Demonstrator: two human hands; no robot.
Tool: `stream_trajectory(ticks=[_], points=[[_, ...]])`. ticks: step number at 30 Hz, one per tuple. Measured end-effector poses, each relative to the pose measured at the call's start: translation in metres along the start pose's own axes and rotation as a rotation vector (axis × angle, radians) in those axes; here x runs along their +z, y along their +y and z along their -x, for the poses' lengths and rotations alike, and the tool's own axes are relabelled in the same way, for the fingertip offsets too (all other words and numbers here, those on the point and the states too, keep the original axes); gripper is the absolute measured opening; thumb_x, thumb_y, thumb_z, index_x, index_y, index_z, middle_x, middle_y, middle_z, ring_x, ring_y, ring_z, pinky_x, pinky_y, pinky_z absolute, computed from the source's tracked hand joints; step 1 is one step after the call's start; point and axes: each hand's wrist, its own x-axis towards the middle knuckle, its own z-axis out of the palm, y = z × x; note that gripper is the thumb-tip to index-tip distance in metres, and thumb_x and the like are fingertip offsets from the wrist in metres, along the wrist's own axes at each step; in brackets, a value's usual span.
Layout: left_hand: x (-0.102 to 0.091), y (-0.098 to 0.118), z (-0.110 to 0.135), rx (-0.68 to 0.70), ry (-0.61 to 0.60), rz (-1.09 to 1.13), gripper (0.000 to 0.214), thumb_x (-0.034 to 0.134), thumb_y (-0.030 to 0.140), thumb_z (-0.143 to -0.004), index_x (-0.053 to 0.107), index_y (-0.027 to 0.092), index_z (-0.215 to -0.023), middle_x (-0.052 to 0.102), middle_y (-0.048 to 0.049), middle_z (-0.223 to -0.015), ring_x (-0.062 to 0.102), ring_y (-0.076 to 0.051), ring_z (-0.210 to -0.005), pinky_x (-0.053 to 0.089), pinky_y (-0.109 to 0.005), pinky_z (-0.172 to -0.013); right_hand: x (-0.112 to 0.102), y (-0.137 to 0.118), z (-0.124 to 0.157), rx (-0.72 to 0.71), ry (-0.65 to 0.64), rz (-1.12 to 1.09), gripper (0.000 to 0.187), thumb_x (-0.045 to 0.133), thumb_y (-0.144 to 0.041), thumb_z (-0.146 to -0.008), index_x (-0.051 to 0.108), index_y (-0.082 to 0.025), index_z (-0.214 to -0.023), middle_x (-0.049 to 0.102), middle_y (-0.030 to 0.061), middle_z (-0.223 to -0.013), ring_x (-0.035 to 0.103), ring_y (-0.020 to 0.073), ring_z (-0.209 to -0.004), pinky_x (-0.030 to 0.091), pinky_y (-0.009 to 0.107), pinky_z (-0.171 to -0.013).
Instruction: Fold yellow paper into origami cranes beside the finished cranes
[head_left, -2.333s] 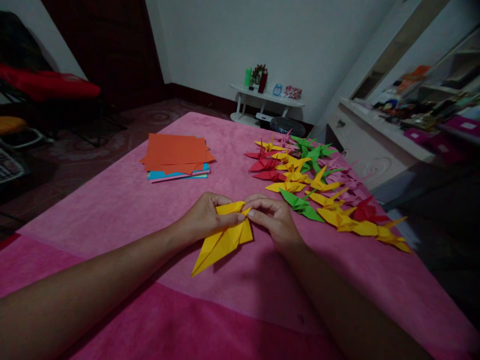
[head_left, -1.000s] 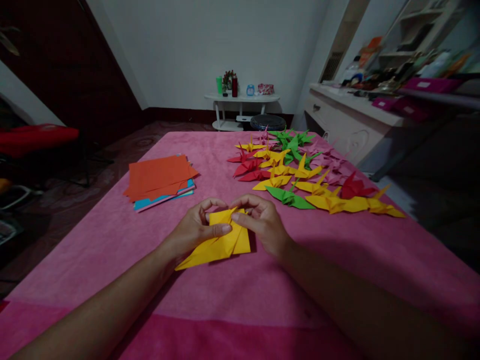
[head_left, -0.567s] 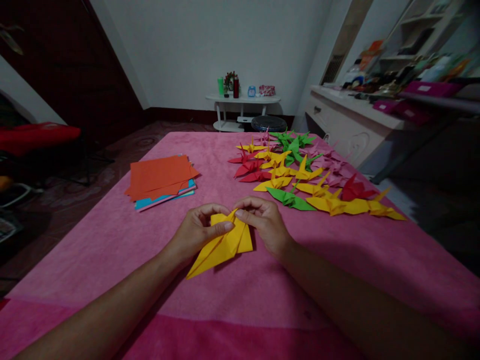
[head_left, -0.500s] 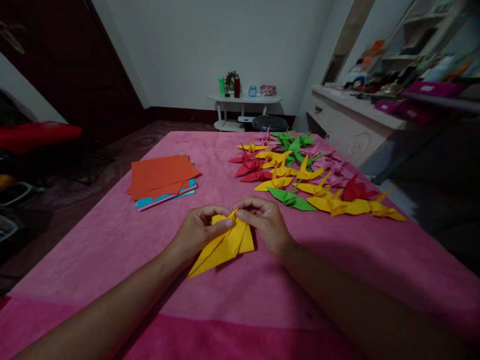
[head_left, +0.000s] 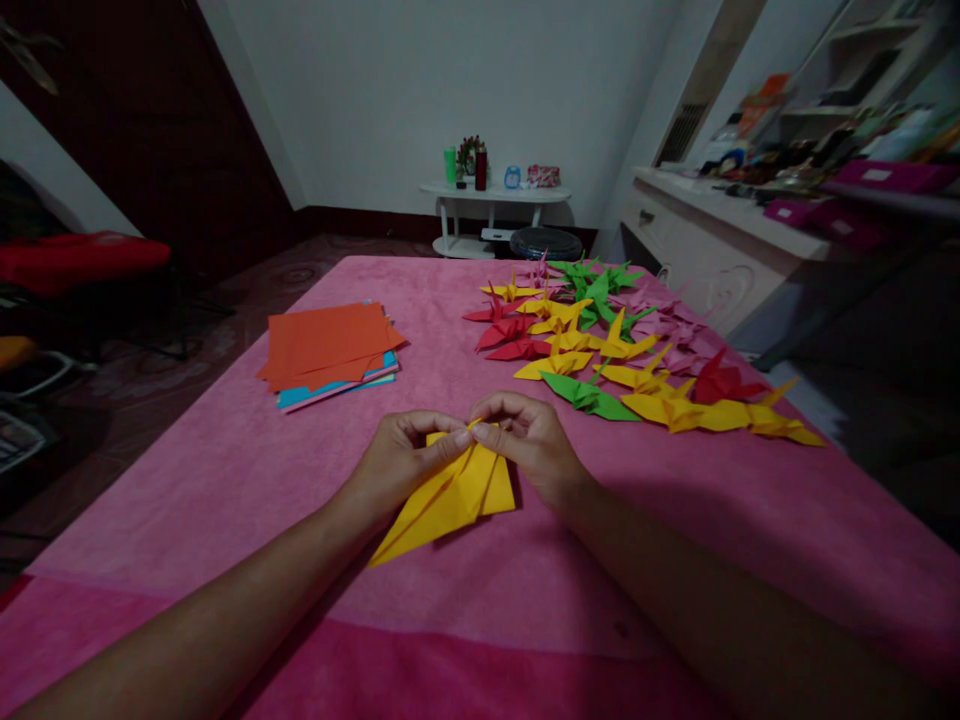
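A partly folded yellow origami paper [head_left: 454,495] lies on the pink cloth [head_left: 225,470] in front of me. My left hand [head_left: 397,462] pinches its upper edge from the left, thumb on top. My right hand [head_left: 525,445] pinches the same tip from the right, so the fingertips of both hands meet at the paper's top point. The long pointed end of the paper sticks out toward me, below my left wrist.
A stack of flat paper sheets [head_left: 330,343], orange on top with blue and pink beneath, lies to the left. Several finished paper cranes [head_left: 615,350] in yellow, red, green and pink are spread at the right. A white dresser [head_left: 720,250] stands beyond the right edge.
My fingertips have drawn closer together on the paper's top point. The yellow piece has turned a little, its long tip swinging toward me. The view has shifted slightly.
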Motion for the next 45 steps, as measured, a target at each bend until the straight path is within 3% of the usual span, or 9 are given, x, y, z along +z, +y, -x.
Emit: stream_trajectory(ticks=[4,10,17,26,33,45], points=[[0.001,0.004,0.001,-0.018,-0.014,0.046,0.033,0.084,0.041,-0.057,0.069,0.013,-0.068,0.063,0.0016,-0.060,0.054,-0.008,-0.054,0.042,-0.018,-0.051,0.000,0.002,0.000,0.026,-0.025,-0.040,0.014,0.075,-0.028,-0.067,0.069,-0.018,-0.075,0.062,-0.0008,-0.073,0.055,0.0113,-0.068,0.043,0.024,-0.064],[0.000,0.007,0.001,-0.048,-0.023,0.065,0.035,0.084,0.042,-0.057,0.067,0.013,-0.067,0.062,0.0023,-0.061,0.053,-0.008,-0.054,0.041,-0.017,-0.051,0.001,0.001,0.000,0.082,0.035,-0.062,0.018,0.078,-0.028,-0.065,0.068,-0.017,-0.074,0.063,-0.0012,-0.069,0.056,0.0105,-0.063,0.044,0.024,-0.061],[-0.002,0.005,0.004,-0.117,-0.009,0.088,0.032,0.083,0.039,-0.061,0.068,0.014,-0.077,0.068,-0.0020,-0.072,0.061,-0.013,-0.063,0.046,-0.022,-0.058,0.000,0.000,-0.002,0.009,0.010,0.010,0.010,0.078,-0.022,-0.063,0.070,-0.018,-0.067,0.065,0.0003,-0.071,0.058,0.0126,-0.068,0.047,0.027,-0.066],[-0.005,-0.004,0.000,0.044,-0.065,-0.003,0.029,0.078,0.039,-0.066,0.065,0.013,-0.068,0.055,0.0022,-0.060,0.046,-0.007,-0.053,0.034,-0.017,-0.049,-0.002,0.001,-0.001,-0.013,-0.081,0.037,0.007,0.073,-0.023,-0.069,0.071,-0.017,-0.072,0.064,0.0012,-0.074,0.057,0.0134,-0.071,0.044,0.028,-0.067],[-0.001,0.000,0.004,0.039,-0.014,-0.037,0.027,0.080,0.034,-0.063,0.067,0.011,-0.069,0.059,-0.0001,-0.064,0.050,-0.008,-0.058,0.038,-0.018,-0.054,-0.003,0.000,-0.001,-0.169,-0.047,0.168,0.003,0.071,-0.017,-0.069,0.072,-0.020,-0.068,0.058,0.0020,-0.082,0.055,0.0147,-0.078,0.042,0.028,-0.068],[-0.001,-0.004,0.006,0.039,0.014,-0.042,0.023,0.079,0.031,-0.064,0.068,0.012,-0.068,0.060,0.0000,-0.060,0.049,-0.008,-0.053,0.037,-0.018,-0.050,0.001,0.001,-0.001,-0.126,-0.025,0.128,0.003,0.072,-0.018,-0.070,0.073,-0.020,-0.068,0.063,0.0003,-0.070,0.056,0.0131,-0.068,0.042,0.027,-0.063]])
